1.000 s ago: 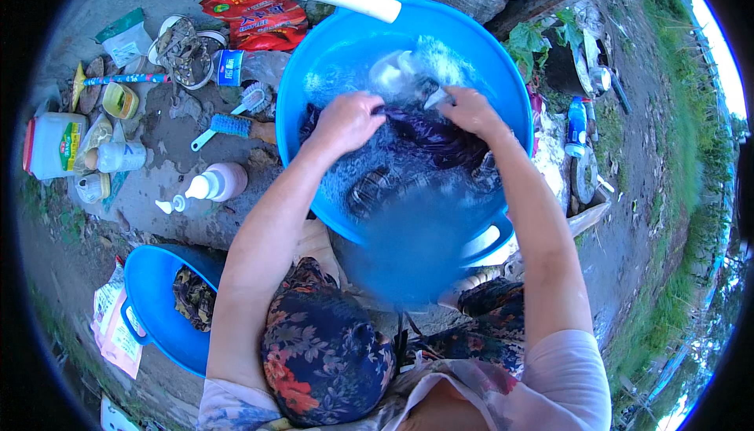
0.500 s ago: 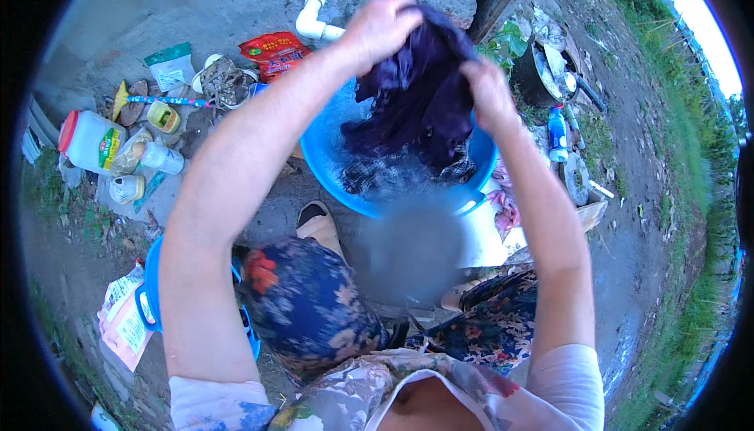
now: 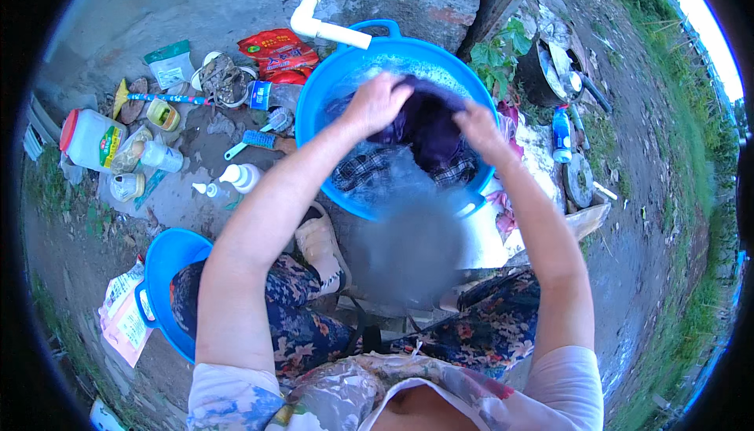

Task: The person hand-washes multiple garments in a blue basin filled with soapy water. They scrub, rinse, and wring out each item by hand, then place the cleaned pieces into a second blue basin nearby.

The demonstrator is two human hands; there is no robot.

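Left hand and right hand grip limp dark-purple cloth, stretched crosswise, sagging downward; it's lower than before, over the round blue plastic tub.

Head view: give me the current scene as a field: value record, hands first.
left_hand: left hand gripping dark purple cloth
right_hand: right hand gripping the same cloth, farther right
container: large blue tub
tub_contents: sudsy water, black-and-white plaid cloth
above_tub_edge: white pipe
left_of_tub: blue-bristled brush, white pump bottle, red package
lower_left: smaller blue tub
right_of_tub: blue bottle
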